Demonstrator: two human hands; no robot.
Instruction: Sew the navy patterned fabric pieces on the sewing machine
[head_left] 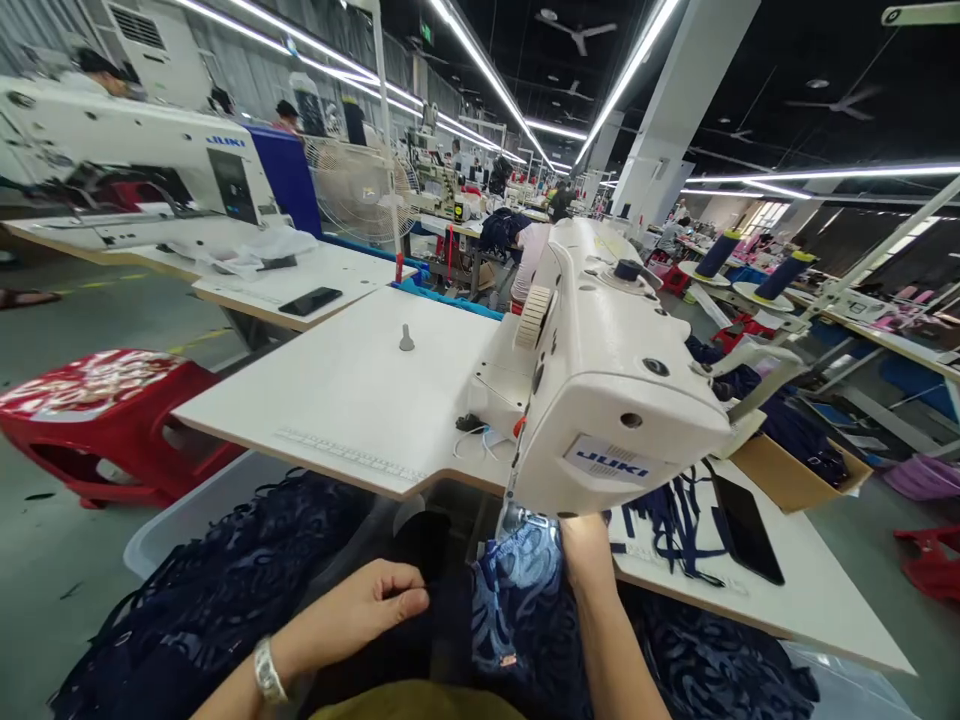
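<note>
Patterned blue fabric [529,565] under the front end of the white JUKI sewing machine [615,370], top edge right at the presser foot [514,518], rest hanging down below table level. Reads as a sewing pass in hand, or lining up for one; can't tell from here whether stitching.

Right hand [586,545]: close against the right side of the fabric, partly hidden behind the machine head. Can't see fingertips, so can't tell if pinching or just pressing.

Left hand [386,597]: left of the fabric and apart from it, fingers loosely curled, thumb forward. No grip visible; underside hidden, so can't call it empty.

Next move probably calls for bringing left hand in to keep the hanging part flat, and guiding the edge evenly with the right. Worth watching for folds near the foot.

Around: tangle of navy straps [666,515] just right of the machine, beside a black phone [746,525]; small grey key-shaped piece [406,342] on the white table [337,380] to the left; dark navy pile [247,560] in a clear bin [139,550] below.
</note>
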